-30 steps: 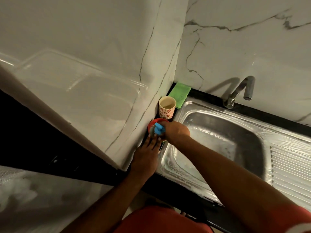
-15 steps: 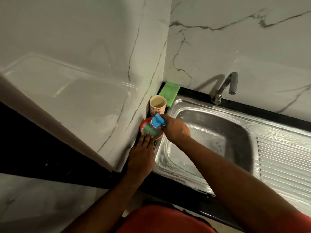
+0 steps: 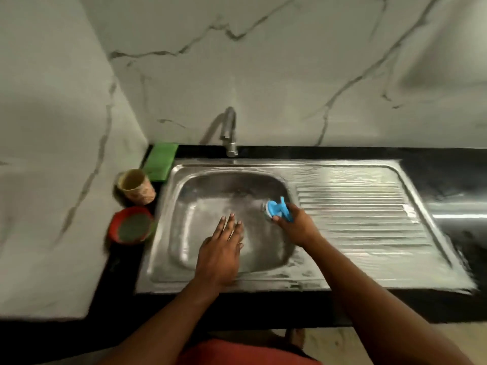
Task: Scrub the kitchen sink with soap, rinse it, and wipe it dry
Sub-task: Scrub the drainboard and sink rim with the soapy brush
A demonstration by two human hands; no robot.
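Note:
A steel sink [image 3: 168, 222] with a soapy rim sits in a black counter, its ribbed drainboard [image 3: 361, 219] to the right. My right hand [image 3: 296, 227] grips a blue-handled scrubber [image 3: 276, 209] at the basin's right wall. My left hand [image 3: 220, 255] hovers flat over the basin's front, fingers straight, holding nothing. A red soap tub [image 3: 131, 225] with greenish soap stands left of the sink. The tap [image 3: 229, 133] rises behind the basin.
A patterned cup [image 3: 135, 185] stands behind the soap tub, and a green cloth [image 3: 160, 162] lies in the back left corner. Marble walls close in at the left and behind. The black counter [image 3: 453, 196] continues right of the drainboard.
My right hand carried the blue scrubber from the soap tub over to the basin's right side. My left hand left the tub and moved over the basin. The view swung right.

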